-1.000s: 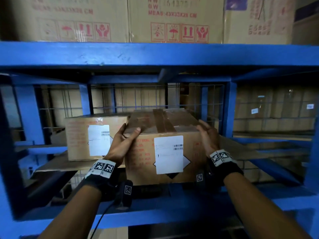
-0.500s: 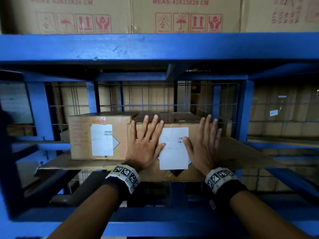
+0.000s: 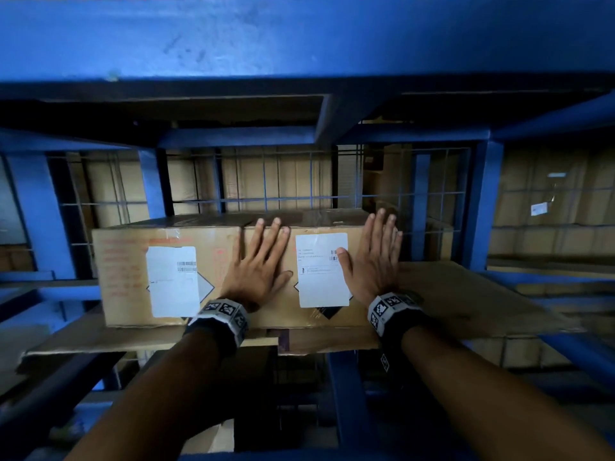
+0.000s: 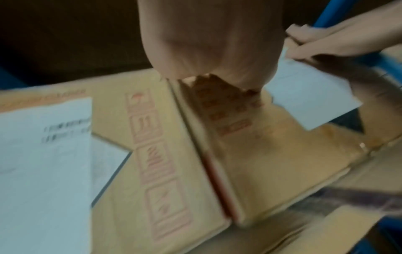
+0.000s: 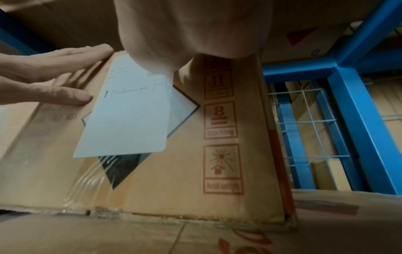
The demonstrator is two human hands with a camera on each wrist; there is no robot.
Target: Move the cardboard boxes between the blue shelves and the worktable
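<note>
Two cardboard boxes stand side by side on a blue shelf, their fronts level. The left box [image 3: 126, 277] [image 4: 121, 120] and the right box [image 3: 289, 311] [image 5: 185, 171] each carry a white label [image 5: 130, 111]. My left hand [image 3: 263, 257] [image 5: 54, 72] lies flat on the right box's front face, near the seam between the boxes. My right hand [image 3: 374, 257] [image 4: 337, 43] presses flat on the same face, its thumb over the label's right edge. All fingers are straight and grip nothing.
The boxes rest on a loose cardboard sheet [image 3: 466, 301] that runs on to the right. A thick blue beam [image 3: 299, 38] crosses just above. A blue post [image 3: 479, 207] stands to the right, wire mesh [image 3: 283, 181] closes the back, and more cartons lie behind it.
My hands left the right box's sides and went flat on its front. The box slid back into the shelf until level with the left box. The view moved closer.
</note>
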